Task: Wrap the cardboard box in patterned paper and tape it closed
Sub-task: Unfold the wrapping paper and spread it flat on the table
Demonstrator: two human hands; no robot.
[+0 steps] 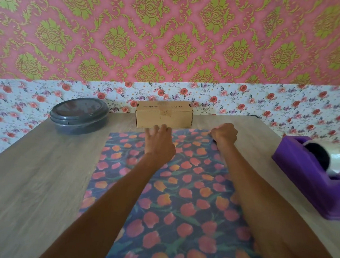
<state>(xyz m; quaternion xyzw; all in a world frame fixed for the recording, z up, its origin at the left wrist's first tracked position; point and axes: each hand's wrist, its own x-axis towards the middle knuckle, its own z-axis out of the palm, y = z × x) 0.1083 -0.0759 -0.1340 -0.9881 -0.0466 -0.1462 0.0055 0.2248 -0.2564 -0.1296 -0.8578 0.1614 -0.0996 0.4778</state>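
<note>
The cardboard box (pixel 164 115) is set at the table's (pixel 35 178) far edge near the outspread left hand (pixel 160 142), while the right hand (pixel 224 134) is curled at the patterned paper's (pixel 178 202) far-right corner, grasp unclear.

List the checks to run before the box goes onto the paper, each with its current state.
1. Paper lies flat on the table: ok.
2. Box centred on the paper: not ok, it stands at the far edge.
3. Box closed: ok.
4. Left hand open and free to take the box: ok.
5. Right hand, curled at the paper's far corner, holds the paper: cannot tell.
6. Tape dispenser loaded, on the right: ok.
</note>
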